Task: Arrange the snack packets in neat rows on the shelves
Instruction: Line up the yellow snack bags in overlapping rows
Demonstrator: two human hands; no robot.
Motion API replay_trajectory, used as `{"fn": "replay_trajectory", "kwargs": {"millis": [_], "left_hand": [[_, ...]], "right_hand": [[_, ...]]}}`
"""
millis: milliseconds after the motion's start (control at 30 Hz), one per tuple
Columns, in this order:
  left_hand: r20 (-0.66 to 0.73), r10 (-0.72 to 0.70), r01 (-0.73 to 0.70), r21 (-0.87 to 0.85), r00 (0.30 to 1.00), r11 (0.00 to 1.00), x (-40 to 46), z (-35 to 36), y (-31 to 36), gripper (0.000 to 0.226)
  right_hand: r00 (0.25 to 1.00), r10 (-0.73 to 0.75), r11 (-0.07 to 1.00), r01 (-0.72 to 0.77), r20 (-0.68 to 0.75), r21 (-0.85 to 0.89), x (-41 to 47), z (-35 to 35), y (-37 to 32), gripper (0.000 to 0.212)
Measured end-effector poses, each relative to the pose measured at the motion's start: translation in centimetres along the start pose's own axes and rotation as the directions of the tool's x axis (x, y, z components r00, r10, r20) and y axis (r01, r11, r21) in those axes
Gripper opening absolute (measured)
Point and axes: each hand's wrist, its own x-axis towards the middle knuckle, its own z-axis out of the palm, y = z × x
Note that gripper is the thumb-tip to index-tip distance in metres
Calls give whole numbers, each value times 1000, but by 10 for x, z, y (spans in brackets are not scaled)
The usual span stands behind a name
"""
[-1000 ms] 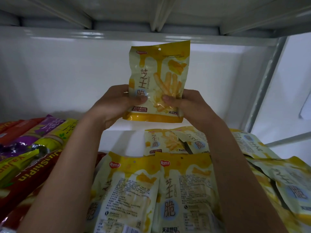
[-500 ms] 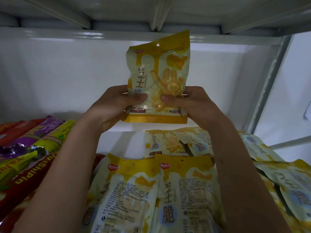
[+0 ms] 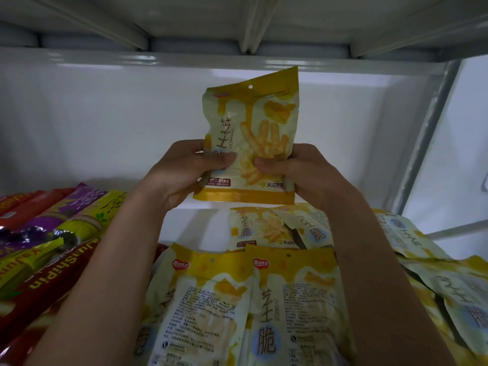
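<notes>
A yellow and white snack packet (image 3: 250,128) stands upright in the air above the white shelf (image 3: 192,228), its front facing me. My left hand (image 3: 182,175) grips its lower left edge, thumb pressed on the front. My right hand (image 3: 298,173) grips its lower right edge the same way. Below it, more of the same yellow packets (image 3: 264,228) lie flat on the shelf, two (image 3: 290,307) overlapping side by side nearest me. Others (image 3: 449,281) lie in a loose heap to the right.
Long red, purple and yellow-green packets (image 3: 52,233) lie in a slanted row on the left. The shelf above (image 3: 237,59) hangs close over the held packet. A metal upright (image 3: 427,133) bounds the right side. White back wall (image 3: 105,122) behind.
Both hands have lifted the held packet slightly and tilted it a little, its top right corner higher. The packets on the shelf lie as before.
</notes>
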Motion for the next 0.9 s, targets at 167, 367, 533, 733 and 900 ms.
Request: {"fn": "replay_trajectory", "kwargs": {"millis": [167, 367, 533, 733, 900], "left_hand": [[32, -24, 26, -61, 999, 998, -3, 0, 2, 43], [93, -58, 62, -36, 994, 997, -2, -1, -1, 50], [39, -74, 75, -11, 996, 997, 3, -3, -5, 50], [117, -80, 87, -51, 990, 995, 4, 0, -6, 47], [134, -47, 67, -151, 990, 986, 2, 3, -4, 48]], "right_hand": [[998, 55, 996, -57, 20, 69, -1, -1, -1, 34], [997, 75, 997, -74, -9, 26, 0, -4, 0, 30], [997, 70, 997, -70, 21, 15, -4, -3, -5, 31], [999, 16, 1000, -15, -52, 25, -5, -3, -4, 30], [999, 34, 998, -34, -15, 48, -8, -4, -7, 34]]}}
